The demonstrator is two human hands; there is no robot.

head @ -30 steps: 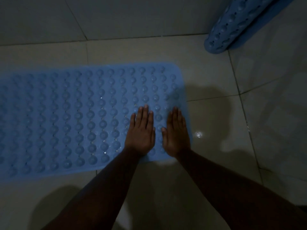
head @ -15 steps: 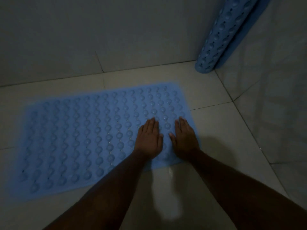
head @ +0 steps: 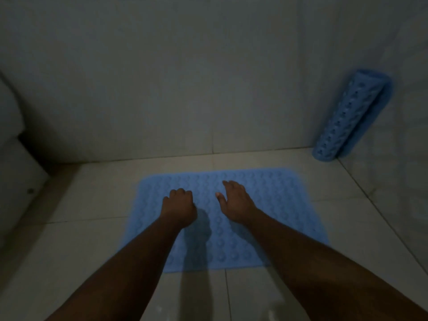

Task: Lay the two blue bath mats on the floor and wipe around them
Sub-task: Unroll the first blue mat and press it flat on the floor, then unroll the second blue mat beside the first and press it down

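Both hands had lifted off the flat mat (head: 231,228): your left hand (head: 179,206) curled empty, your right hand (head: 236,202) loose and empty. One mat lay on the floor (head: 92,228); the rolled mat (head: 347,117) still leaned in the corner, probably next.

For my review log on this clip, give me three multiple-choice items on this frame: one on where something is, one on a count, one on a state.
1. Where is the rolled mat?
A. Propped in the far right corner
B. Flat under the hands
C. Held in the left hand

2. How many blue mats show?
A. One
B. Two
C. Three

3. What state is the flat mat in?
A. Folded in half
B. Rolled up
C. Spread open on the floor

Answers:
1 A, it leans upright where the walls meet.
2 B, one flat, one rolled.
3 C, it lies unrolled under the left hand and right hand.
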